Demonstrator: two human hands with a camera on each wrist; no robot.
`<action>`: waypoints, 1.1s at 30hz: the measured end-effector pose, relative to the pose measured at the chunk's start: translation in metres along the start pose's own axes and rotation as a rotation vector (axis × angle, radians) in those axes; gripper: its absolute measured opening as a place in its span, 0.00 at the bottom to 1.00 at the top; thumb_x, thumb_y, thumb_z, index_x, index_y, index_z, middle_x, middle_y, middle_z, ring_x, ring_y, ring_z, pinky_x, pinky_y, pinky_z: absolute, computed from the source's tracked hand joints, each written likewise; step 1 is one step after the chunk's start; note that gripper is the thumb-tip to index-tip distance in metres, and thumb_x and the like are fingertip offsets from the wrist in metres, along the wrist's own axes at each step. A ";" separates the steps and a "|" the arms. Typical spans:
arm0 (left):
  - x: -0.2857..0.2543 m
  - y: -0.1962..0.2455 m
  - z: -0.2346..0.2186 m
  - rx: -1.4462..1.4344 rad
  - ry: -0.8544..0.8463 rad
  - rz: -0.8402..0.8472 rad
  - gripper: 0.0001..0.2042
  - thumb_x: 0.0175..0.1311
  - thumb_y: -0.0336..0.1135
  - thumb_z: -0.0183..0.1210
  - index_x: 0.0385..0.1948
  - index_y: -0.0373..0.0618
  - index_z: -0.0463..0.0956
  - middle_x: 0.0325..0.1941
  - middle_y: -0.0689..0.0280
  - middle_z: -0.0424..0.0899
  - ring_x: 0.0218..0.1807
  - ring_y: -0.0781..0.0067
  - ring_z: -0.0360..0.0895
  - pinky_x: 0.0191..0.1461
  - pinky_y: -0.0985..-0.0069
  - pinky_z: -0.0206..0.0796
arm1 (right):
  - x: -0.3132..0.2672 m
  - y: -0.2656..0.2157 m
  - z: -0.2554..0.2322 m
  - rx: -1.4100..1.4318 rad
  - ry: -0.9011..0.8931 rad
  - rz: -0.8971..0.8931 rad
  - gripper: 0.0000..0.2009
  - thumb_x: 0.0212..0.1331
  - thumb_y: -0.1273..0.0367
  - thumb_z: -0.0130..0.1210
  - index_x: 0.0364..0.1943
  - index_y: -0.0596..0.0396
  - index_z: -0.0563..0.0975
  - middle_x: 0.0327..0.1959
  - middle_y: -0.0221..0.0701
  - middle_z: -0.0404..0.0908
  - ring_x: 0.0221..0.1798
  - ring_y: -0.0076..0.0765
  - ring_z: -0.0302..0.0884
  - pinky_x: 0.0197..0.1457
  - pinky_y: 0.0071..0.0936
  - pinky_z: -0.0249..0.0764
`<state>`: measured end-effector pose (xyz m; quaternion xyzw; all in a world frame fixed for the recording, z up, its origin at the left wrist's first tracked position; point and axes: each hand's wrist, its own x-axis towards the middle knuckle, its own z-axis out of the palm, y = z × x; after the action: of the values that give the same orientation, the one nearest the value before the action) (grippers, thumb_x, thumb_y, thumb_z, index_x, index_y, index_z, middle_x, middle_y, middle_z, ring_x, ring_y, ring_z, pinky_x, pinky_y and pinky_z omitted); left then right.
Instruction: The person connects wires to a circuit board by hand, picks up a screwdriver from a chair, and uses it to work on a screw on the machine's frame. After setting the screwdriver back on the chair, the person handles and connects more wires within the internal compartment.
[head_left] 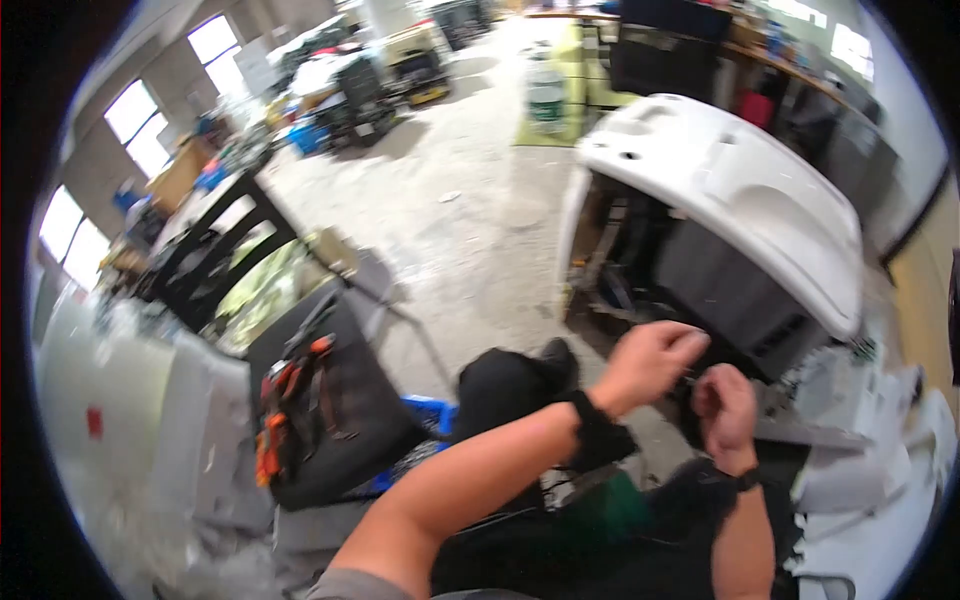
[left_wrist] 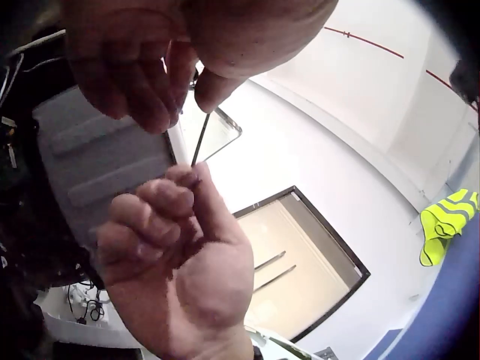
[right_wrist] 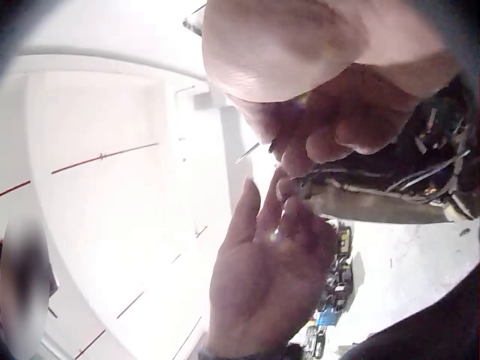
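Observation:
In the head view my left hand (head_left: 655, 365) is held out before the white-topped machine housing (head_left: 720, 170), with my right hand (head_left: 728, 405) close beside it. The left wrist view shows my right hand (left_wrist: 180, 255) pinching a thin dark rod (left_wrist: 200, 141) between thumb and forefinger. The rod runs up to the thumb of my left hand (left_wrist: 150, 67), where a small dark bit shows in the finger gap; I cannot tell whether that hand grips it. From the right wrist side, a thin bright piece (right_wrist: 247, 152) juts out by my right fingertips, just above my left hand (right_wrist: 270, 270).
Orange-handled tools (head_left: 290, 395) lie on a dark chair seat (head_left: 345, 420) at my left. Beneath it is a blue crate (head_left: 430, 412). White plastic parts (head_left: 880, 470) are heaped at my right. Dark wiring (head_left: 620, 250) fills the housing's open side.

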<state>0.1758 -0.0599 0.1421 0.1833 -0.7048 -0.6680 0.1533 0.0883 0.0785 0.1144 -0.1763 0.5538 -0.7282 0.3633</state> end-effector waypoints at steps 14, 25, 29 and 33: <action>-0.125 0.024 -0.132 -0.329 0.656 0.115 0.09 0.60 0.35 0.52 0.30 0.38 0.73 0.26 0.65 0.76 0.28 0.77 0.73 0.35 0.80 0.67 | -0.011 0.012 0.071 -0.283 -0.350 0.057 0.09 0.60 0.67 0.46 0.28 0.59 0.74 0.20 0.27 0.75 0.21 0.18 0.68 0.24 0.16 0.62; -0.241 -0.056 -0.262 -0.770 1.312 -0.142 0.05 0.55 0.36 0.52 0.22 0.49 0.71 0.18 0.74 0.71 0.17 0.85 0.66 0.21 0.85 0.61 | -0.002 0.045 0.043 -0.324 -0.236 0.253 0.08 0.58 0.67 0.47 0.27 0.56 0.73 0.18 0.25 0.73 0.19 0.16 0.65 0.23 0.14 0.60; -0.255 0.039 -0.288 -0.596 1.112 0.069 0.04 0.58 0.32 0.52 0.24 0.50 0.70 0.20 0.74 0.70 0.20 0.85 0.65 0.22 0.86 0.60 | -0.003 0.047 0.046 -0.350 -0.225 0.280 0.08 0.58 0.67 0.48 0.27 0.57 0.73 0.19 0.25 0.73 0.19 0.17 0.65 0.22 0.14 0.60; -0.280 0.050 -0.309 -0.068 0.952 -0.228 0.05 0.55 0.35 0.56 0.25 0.46 0.72 0.19 0.72 0.72 0.18 0.85 0.66 0.22 0.86 0.59 | 0.000 0.053 0.037 -0.307 -0.216 0.267 0.08 0.58 0.67 0.48 0.28 0.57 0.73 0.19 0.25 0.73 0.19 0.16 0.66 0.22 0.14 0.60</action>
<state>0.5634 -0.2020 0.2187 0.5393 -0.5097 -0.5451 0.3901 0.1297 0.0470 0.0769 -0.2316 0.6345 -0.5577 0.4825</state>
